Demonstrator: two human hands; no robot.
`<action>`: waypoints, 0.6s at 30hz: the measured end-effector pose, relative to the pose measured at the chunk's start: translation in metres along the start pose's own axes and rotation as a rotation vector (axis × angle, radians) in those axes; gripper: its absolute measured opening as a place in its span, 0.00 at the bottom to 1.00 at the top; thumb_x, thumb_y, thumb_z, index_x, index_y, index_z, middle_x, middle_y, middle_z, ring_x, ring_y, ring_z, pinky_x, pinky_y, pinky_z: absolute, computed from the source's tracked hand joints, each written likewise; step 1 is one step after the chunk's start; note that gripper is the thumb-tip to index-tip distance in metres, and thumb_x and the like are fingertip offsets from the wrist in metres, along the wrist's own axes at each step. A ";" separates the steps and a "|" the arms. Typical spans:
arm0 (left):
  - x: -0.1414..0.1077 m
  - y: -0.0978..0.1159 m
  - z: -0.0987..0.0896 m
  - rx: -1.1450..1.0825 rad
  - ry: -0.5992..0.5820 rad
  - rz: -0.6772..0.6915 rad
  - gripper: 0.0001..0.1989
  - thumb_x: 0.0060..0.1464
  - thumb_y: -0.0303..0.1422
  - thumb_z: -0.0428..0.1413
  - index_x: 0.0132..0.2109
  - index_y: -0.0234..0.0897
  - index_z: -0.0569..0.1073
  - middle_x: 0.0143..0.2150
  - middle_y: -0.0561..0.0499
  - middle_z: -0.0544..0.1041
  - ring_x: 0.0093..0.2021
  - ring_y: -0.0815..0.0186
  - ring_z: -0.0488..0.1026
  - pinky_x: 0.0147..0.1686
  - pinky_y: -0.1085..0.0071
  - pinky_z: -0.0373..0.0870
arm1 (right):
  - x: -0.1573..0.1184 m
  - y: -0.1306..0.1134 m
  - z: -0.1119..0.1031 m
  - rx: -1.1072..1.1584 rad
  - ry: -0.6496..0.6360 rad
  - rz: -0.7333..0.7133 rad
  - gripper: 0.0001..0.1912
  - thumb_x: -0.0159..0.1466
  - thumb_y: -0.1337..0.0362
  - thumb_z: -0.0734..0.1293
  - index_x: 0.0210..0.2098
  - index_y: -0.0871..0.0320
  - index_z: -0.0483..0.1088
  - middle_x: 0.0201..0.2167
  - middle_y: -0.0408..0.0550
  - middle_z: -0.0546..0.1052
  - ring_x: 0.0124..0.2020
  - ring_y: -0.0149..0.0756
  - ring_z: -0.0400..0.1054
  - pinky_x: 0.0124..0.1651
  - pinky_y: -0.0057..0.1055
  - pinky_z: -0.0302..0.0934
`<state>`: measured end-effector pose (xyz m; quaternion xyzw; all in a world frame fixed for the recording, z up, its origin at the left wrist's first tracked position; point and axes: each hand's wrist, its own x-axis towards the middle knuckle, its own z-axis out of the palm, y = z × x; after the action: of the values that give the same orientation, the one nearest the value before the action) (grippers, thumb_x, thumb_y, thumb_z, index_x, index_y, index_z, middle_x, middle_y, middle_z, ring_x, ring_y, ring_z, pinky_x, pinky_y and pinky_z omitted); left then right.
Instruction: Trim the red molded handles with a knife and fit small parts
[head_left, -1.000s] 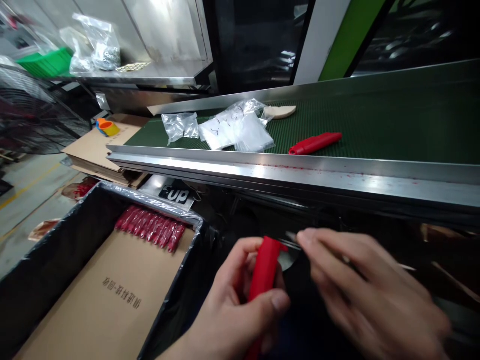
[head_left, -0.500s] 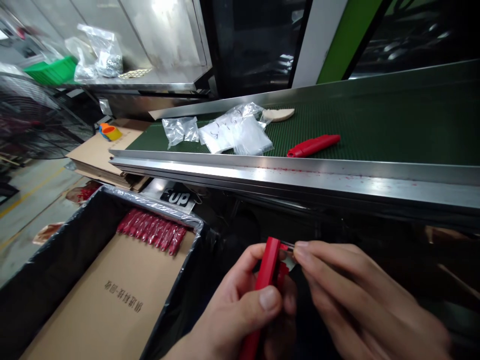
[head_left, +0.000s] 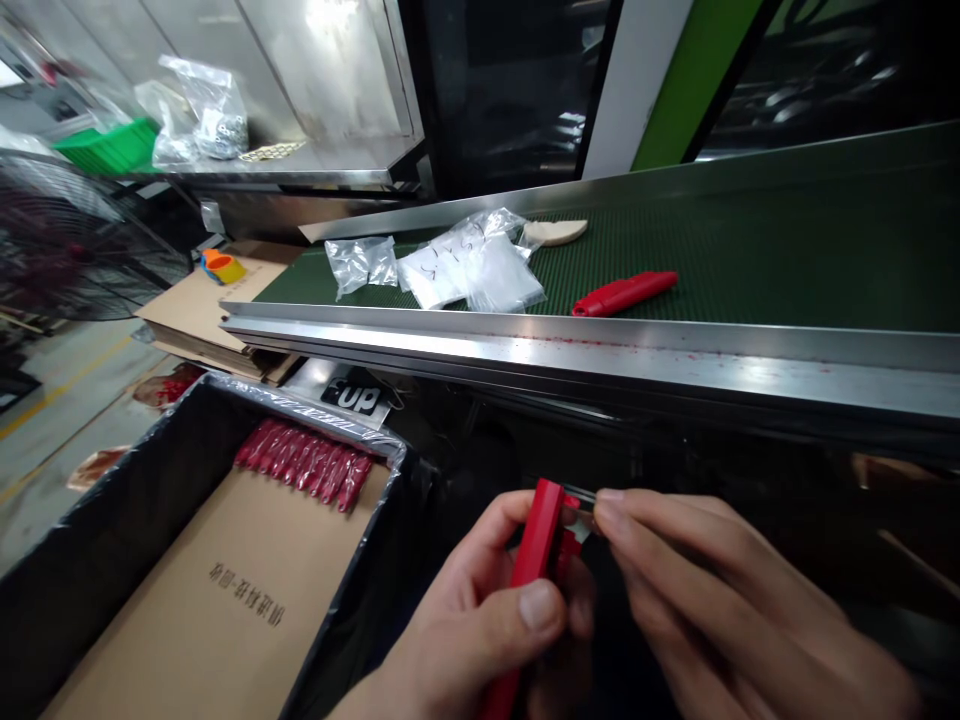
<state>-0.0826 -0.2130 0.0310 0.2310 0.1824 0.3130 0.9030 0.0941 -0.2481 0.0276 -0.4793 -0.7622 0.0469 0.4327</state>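
Observation:
My left hand is wrapped round a long red plastic part, which is held upright at a slant with the thumb across its face. Close to its upper end, my right hand pinches a small, thin metal blade between thumb and fingers. The blade lies against or just beside the part's right edge, where a small red bit shows; contact is unclear. Fingers hide the blade's rear end and the lower part of the red piece. Another red plastic part lies on the green conveyor belt ahead.
Clear plastic bags and a beige piece lie on the belt, behind its metal rail. At left stands a black-lined box with several wrapped red parts on cardboard. Stacked cardboard bears a tape roll.
My right hand and the blade have shifted slightly right, away from the red part. My left hand keeps its hold, with the part barely moved.

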 end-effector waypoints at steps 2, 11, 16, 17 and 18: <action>0.000 0.001 0.001 0.002 0.017 -0.024 0.18 0.57 0.37 0.60 0.53 0.42 0.68 0.34 0.52 0.71 0.20 0.80 0.66 0.19 0.85 0.62 | 0.000 0.000 0.000 0.002 0.008 0.006 0.22 0.61 0.81 0.64 0.54 0.63 0.70 0.50 0.51 0.71 0.53 0.34 0.66 0.52 0.29 0.66; -0.001 0.001 -0.001 0.001 0.008 -0.020 0.17 0.57 0.36 0.60 0.53 0.42 0.69 0.34 0.52 0.71 0.20 0.80 0.65 0.19 0.86 0.61 | -0.004 0.003 -0.003 -0.032 -0.019 -0.043 0.23 0.61 0.80 0.64 0.55 0.63 0.69 0.51 0.52 0.71 0.54 0.34 0.66 0.52 0.29 0.65; -0.001 0.000 -0.002 0.012 0.010 -0.023 0.17 0.57 0.36 0.60 0.53 0.43 0.69 0.34 0.52 0.71 0.20 0.80 0.65 0.19 0.85 0.62 | -0.002 0.000 -0.002 -0.013 0.023 -0.006 0.22 0.61 0.81 0.64 0.53 0.63 0.70 0.50 0.51 0.72 0.53 0.33 0.66 0.53 0.30 0.65; -0.001 0.000 -0.002 0.016 0.009 -0.029 0.17 0.57 0.36 0.59 0.53 0.43 0.69 0.34 0.52 0.71 0.20 0.80 0.65 0.19 0.85 0.61 | -0.002 -0.001 -0.002 -0.014 0.010 -0.015 0.22 0.61 0.81 0.64 0.53 0.63 0.70 0.50 0.51 0.72 0.53 0.33 0.66 0.53 0.29 0.65; -0.001 0.001 -0.002 0.018 0.005 -0.031 0.17 0.57 0.35 0.59 0.53 0.43 0.69 0.34 0.52 0.71 0.19 0.80 0.64 0.19 0.85 0.61 | -0.002 -0.001 -0.002 -0.020 -0.009 -0.020 0.22 0.62 0.81 0.63 0.54 0.63 0.70 0.50 0.51 0.72 0.53 0.33 0.66 0.53 0.29 0.65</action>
<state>-0.0847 -0.2125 0.0299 0.2357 0.1910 0.2980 0.9051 0.0951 -0.2506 0.0278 -0.4757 -0.7693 0.0368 0.4249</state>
